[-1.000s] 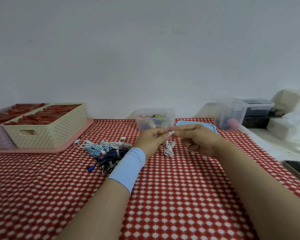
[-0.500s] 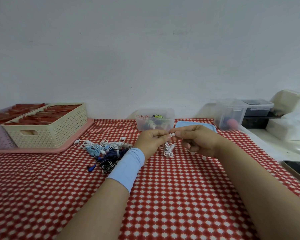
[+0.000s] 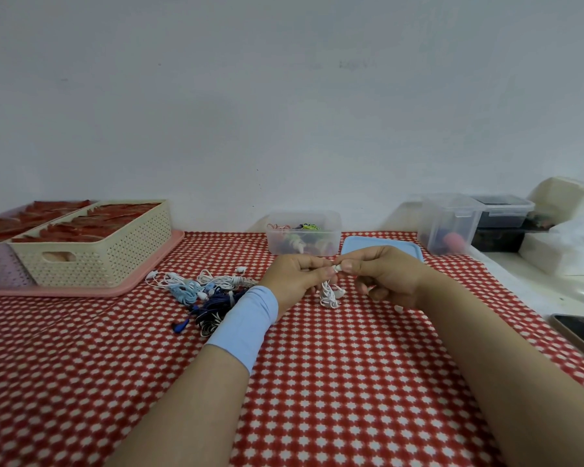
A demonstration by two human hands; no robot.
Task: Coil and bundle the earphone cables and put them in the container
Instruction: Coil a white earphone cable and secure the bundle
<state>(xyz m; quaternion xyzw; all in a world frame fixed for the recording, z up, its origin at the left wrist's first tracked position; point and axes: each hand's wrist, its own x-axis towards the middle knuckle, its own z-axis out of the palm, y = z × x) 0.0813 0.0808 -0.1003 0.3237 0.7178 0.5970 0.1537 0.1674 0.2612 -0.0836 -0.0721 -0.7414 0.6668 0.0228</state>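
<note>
Nearest me, a red cloth (image 3: 317, 382) with a regular white star-like print covers the table; it looks flat and matte. A soft, pale blue wristband (image 3: 243, 326) sleeves my left forearm.

In front of the clear container (image 3: 332, 227), my left hand (image 3: 297, 274) and right hand (image 3: 385, 274) meet fingertip to fingertip above the cloth. Both pinch the white earphone cable (image 3: 329, 293). My left thumb and forefinger are closed narrowly on it. My right thumb and forefinger nip a small white end piece; I cannot tell if it is plug or earbud. My remaining right fingers are curled under. The thin, glossy cable hangs below the pinch in a small loose bunch of loops.

In front and to the left of the container lies a pile of loose earphones (image 3: 209, 294): tangled white, light blue and dark blue cords.

The container is a translucent, round-cornered plastic tub, open, with coloured items inside. Just right of it lies a flat light blue lid (image 3: 378, 242).

Well left of it, a cream perforated basket (image 3: 98, 261) sits on a pink tray (image 3: 81, 292). To the right stands a clear plastic bin (image 3: 449, 224), and nearer me a dark phone (image 3: 580, 335). Behind the container is a plain white wall (image 3: 284, 112).
</note>
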